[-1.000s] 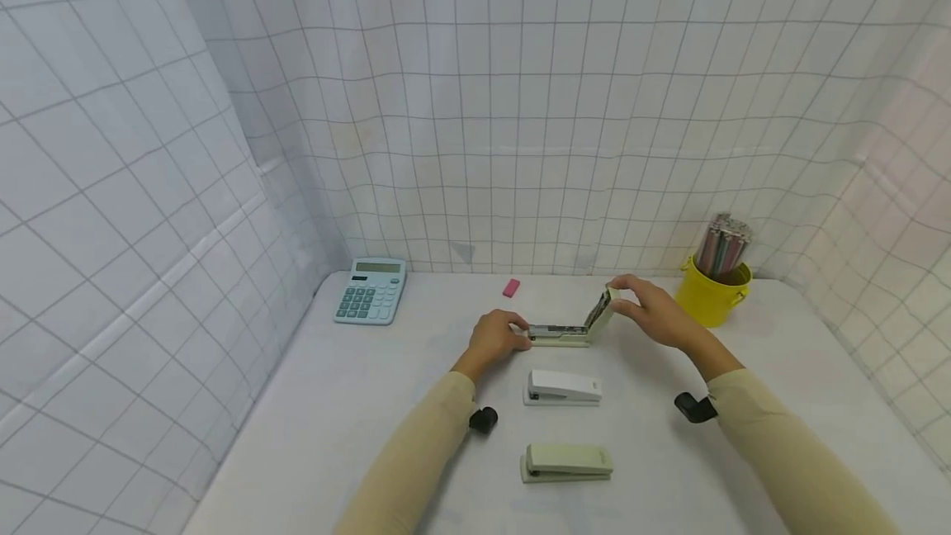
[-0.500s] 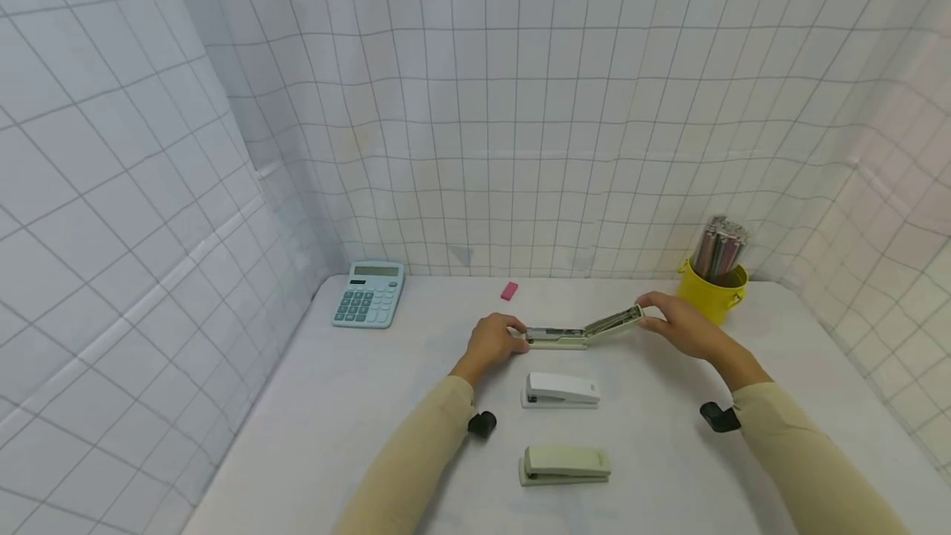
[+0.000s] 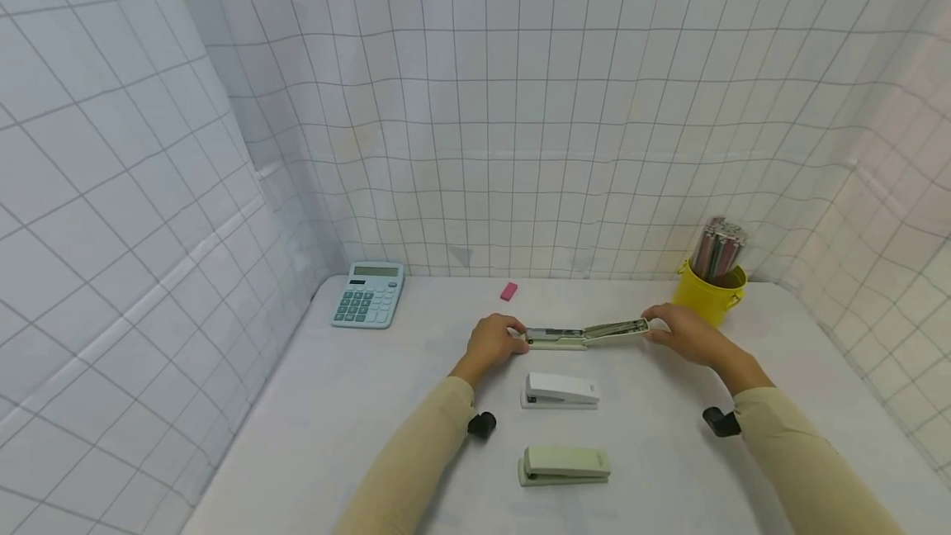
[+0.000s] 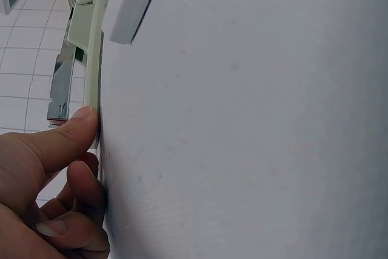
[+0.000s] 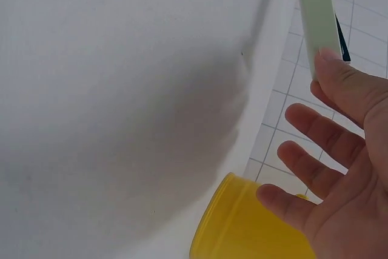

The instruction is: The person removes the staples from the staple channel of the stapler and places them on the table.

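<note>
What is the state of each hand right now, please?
Left hand: holding the opened pale green stapler by its base end.
Right hand: pinching the far end of its top cover.

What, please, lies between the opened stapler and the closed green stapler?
The white stapler lies between the opened stapler and the closed green stapler, as the head view shows.

Beige-sleeved arms (image 3: 419, 456) reach forward; the bare left hand (image 3: 490, 340) pinches with other fingers (image 4: 82, 230) curled, the bare right hand (image 3: 689, 335) with three fingers spread.
</note>
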`<move>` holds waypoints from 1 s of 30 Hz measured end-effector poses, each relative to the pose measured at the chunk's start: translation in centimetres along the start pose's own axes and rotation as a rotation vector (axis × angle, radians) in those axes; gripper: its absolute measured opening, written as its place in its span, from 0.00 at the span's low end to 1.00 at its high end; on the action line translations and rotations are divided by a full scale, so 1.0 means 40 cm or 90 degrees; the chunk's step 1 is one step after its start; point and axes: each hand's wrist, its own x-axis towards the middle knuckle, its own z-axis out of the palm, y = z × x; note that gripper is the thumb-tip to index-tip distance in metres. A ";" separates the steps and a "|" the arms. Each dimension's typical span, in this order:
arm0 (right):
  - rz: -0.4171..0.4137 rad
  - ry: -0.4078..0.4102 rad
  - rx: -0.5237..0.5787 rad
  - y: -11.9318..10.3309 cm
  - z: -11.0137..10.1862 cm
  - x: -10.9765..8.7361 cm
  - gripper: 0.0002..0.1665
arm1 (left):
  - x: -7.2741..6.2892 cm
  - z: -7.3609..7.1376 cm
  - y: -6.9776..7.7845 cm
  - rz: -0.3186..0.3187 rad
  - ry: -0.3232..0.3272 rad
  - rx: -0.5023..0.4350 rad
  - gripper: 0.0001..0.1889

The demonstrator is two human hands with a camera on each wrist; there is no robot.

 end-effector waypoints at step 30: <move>0.002 0.017 0.220 -0.201 0.006 0.066 0.20 | 0.003 0.013 -0.008 0.019 0.010 0.012 0.15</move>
